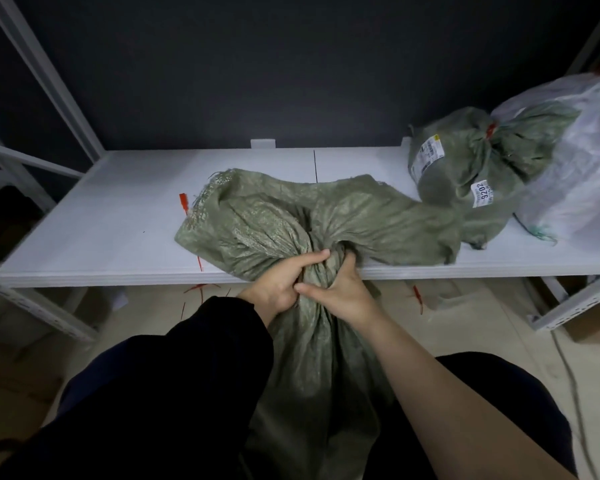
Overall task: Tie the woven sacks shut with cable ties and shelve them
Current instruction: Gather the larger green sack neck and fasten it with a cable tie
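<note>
A green woven sack (312, 358) stands in front of the white shelf (118, 216), its loose mouth spread over the shelf's front edge. Both hands squeeze its bunched neck at the shelf edge: my left hand (284, 282) grips it from the left, my right hand (343, 289) from the right. A red cable tie (184, 202) lies on the shelf just left of the sack's mouth. Another green sack (471, 168), tied with a red tie and bearing white labels, lies on the shelf at the right.
A white woven sack (575, 161) leans at the shelf's far right. Red cable ties (201, 292) lie on the floor under the shelf. White rack uprights (45, 74) stand at the left, a cardboard box (596, 323) and a cable (568, 368) at the right.
</note>
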